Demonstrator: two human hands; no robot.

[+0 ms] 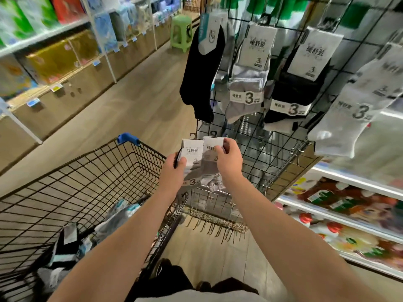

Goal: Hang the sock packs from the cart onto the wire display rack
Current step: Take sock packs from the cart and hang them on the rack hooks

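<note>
Sock packs (193,153), two of them, sit dead centre, cart (91,168) at eight o'clock, rack (281,147) at two. Left hand (174,171) grips one pack; right hand (229,159) pinches the other's card with fingers curled. Best peel them apart cleanly, then lead hook-first onto a free wire.

Both hands, left (174,168) and right (229,159), pinch two sock packs (193,152) between cart (87,182) and wire rack (257,136)
</note>
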